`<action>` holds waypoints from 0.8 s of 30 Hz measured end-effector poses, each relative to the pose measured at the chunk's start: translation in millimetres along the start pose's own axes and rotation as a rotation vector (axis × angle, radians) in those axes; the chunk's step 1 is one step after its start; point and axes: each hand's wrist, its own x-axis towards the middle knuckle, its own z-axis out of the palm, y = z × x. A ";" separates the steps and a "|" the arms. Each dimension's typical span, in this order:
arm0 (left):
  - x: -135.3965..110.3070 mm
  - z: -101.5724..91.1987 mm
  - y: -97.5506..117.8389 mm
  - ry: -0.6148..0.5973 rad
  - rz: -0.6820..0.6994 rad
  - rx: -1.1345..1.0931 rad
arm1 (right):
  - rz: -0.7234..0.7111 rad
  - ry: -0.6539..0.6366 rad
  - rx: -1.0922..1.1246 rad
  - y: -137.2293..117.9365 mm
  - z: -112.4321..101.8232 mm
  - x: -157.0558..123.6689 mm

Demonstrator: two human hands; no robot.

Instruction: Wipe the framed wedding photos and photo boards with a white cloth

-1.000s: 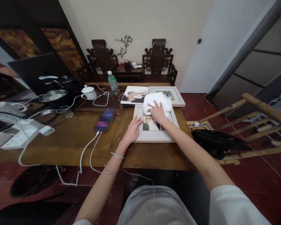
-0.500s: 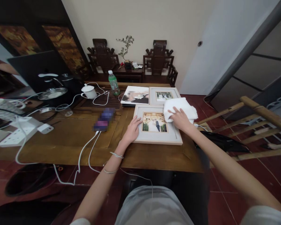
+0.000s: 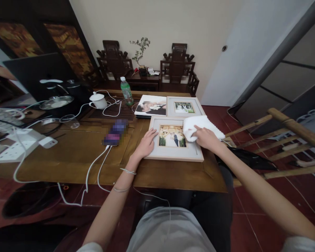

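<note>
A light-framed picture (image 3: 170, 154) with a white mat lies face up near the table's right end. My left hand (image 3: 146, 142) rests on its left edge, fingers stretched out and lying flat. Folded under the fingers of my right hand (image 3: 207, 138) is a white towel (image 3: 199, 123), which covers the picture's upper right corner and hangs past its right side. A second framed picture (image 3: 170, 108) lies just behind, partly covered by the towel. To its left is a canvas-like photo print (image 3: 151, 105) stacked on something dark.
A phone (image 3: 114, 133) with white cables lies left of my left hand. Farther left are a green bottle (image 3: 126, 91), a lidded white cup (image 3: 98, 101), a clear plastic cup (image 3: 70, 121), a glass-lidded pot (image 3: 57, 103) and a power strip (image 3: 17, 147). A wooden chair (image 3: 299, 131) stands at right.
My right hand has moved slightly right and down with the towel, whose outer corner now reaches farther right. My left hand still lies on the frame's left edge. The view has shifted a little.
</note>
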 end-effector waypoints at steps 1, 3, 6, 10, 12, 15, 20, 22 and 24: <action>0.2 -0.4 -1.2 0.000 0.005 -0.003 | 0.008 0.030 -0.011 3.0 2.7 11.3; 0.7 -0.6 -2.4 -0.001 0.003 -0.009 | 0.011 0.094 -0.035 7.2 9.0 29.3; 1.3 0.9 -1.6 0.007 -0.022 -0.015 | -0.040 0.178 -0.055 8.1 18.7 37.2; 1.0 4.7 0.3 0.045 -0.049 -0.041 | -0.135 0.161 -0.038 1.7 23.2 6.9; 0.7 6.3 0.6 0.056 -0.051 -0.057 | -0.172 0.115 -0.021 -3.7 20.2 -20.1; 0.5 7.7 1.0 0.063 -0.057 -0.059 | -0.213 0.045 0.017 -12.6 13.9 -59.7; 0.3 9.2 2.7 0.073 -0.063 -0.062 | -0.143 0.013 0.074 -29.5 11.5 -85.9; 0.2 9.9 2.4 0.078 -0.062 -0.055 | -0.124 0.006 0.099 -41.7 11.8 -81.4; 0.1 10.3 1.2 0.087 -0.056 -0.050 | -0.138 0.011 0.135 -59.4 11.2 -71.9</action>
